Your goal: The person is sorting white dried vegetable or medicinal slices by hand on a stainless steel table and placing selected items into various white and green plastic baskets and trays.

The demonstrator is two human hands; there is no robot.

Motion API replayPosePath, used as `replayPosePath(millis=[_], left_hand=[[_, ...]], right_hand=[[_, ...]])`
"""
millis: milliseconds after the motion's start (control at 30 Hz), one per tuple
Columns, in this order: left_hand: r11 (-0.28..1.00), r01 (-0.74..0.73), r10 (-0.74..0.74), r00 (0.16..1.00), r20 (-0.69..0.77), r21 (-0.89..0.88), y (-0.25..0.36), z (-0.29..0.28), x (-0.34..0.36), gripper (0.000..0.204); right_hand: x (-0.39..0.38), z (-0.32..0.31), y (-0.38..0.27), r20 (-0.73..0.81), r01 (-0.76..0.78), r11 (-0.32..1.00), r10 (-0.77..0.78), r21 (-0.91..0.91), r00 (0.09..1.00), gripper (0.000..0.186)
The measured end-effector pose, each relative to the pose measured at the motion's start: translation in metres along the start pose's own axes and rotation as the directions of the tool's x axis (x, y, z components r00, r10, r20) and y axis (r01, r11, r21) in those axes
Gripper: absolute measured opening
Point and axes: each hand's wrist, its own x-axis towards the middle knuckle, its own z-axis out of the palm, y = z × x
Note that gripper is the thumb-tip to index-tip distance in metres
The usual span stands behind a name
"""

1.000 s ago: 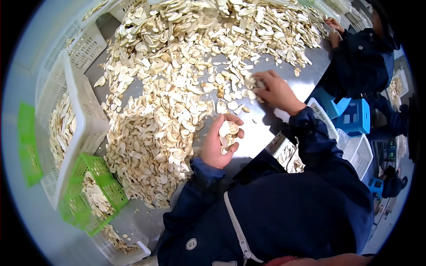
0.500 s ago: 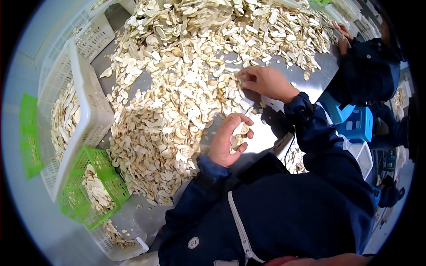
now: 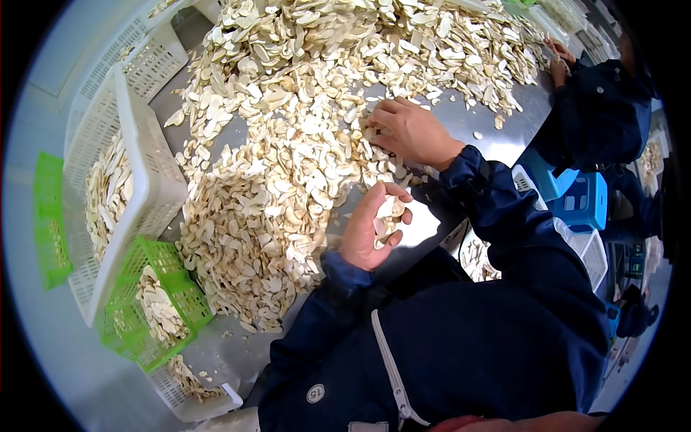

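A broad heap of pale, cream-coloured slices, which look like dried mushroom slices, covers much of the steel table. In my left hand several slices lie cupped between the curled fingers and thumb, just off the near right edge of the heap. My right hand is a little farther away, palm down, its fingers bent and somewhat apart. Its fingertips touch slices at the heap's right edge; whether any slice is pinched under them is hidden.
On the left stand a white perforated basket and a green basket, both holding slices. A white tray with slices sits near the lower left. Far right, a co-worker's hands touch the heap, near blue crates.
My right hand has moved left and slightly away from me, onto the heap's edge, its fingers reaching over the slices. My left hand stays in place with its slices.
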Motion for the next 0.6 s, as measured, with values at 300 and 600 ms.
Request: replayPosePath(millis=[300, 600], left_hand=[[1.000, 0.007, -0.008, 1.000, -0.021, -0.019, 0.002, 0.002, -0.001, 0.035], [1.000, 0.010, -0.010, 1.000, 0.000, -0.023, 0.003, 0.001, 0.000, 0.032]], right_hand=[[0.008, 0.018, 0.008, -0.094, 0.128, 0.984, -0.140, -0.127, 0.986, 0.022], [0.008, 0.008, -0.005, -0.019, 0.079, 0.988, -0.077, 0.134, 0.997, 0.019]])
